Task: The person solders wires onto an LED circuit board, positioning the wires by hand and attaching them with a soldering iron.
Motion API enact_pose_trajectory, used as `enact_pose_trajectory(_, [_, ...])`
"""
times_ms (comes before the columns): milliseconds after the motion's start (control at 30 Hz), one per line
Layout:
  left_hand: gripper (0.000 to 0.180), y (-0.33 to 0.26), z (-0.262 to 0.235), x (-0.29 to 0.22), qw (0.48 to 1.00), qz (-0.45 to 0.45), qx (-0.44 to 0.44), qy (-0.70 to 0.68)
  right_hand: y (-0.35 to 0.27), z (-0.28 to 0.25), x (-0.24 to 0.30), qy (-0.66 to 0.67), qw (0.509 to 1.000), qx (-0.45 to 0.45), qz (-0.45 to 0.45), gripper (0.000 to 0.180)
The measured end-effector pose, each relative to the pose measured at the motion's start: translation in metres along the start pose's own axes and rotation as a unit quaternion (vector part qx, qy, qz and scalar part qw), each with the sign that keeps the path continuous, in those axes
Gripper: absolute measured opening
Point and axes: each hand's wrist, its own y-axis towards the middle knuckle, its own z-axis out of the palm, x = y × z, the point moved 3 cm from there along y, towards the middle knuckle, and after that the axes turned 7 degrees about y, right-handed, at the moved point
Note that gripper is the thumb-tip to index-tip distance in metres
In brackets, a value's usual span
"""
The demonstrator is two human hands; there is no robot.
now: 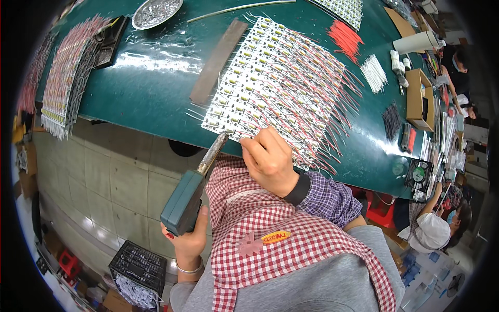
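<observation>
My left hand [191, 239] is wrapped round the handle of a dark green soldering gun [183, 202]. The gun's long metal tip touches or almost touches the near left corner of a white circuit board panel [221, 110]. Rows of small yellowish parts cover the panel, and many red, white and black wires [312, 86] stick out over its right part. At the panel's near edge, just right of the tip, my right hand [270, 161] is closed in a pinch. Whatever lies between its fingertips is too small to make out.
A dark flat bar [218, 62] lies along the panel's left side on the green table [145, 93]. A metal dish [156, 13] stands at the back left. Wired boards [70, 78] overhang the left edge. Red tubes [344, 40], white pieces [373, 74] and a cardboard box [418, 99] lie right.
</observation>
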Motion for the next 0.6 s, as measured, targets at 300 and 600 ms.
enact_pose_trajectory(300, [0.035,-0.005,-0.003,0.017,0.998,0.020,0.059,0.010,-0.003,0.005,0.001,-0.019,0.999,-0.028,-0.020,0.022])
enact_pose_trajectory(600, [0.020,0.003,0.005,0.002,0.999,0.035,0.016,-0.007,-0.005,0.010,0.000,-0.039,0.998,-0.038,-0.034,0.022])
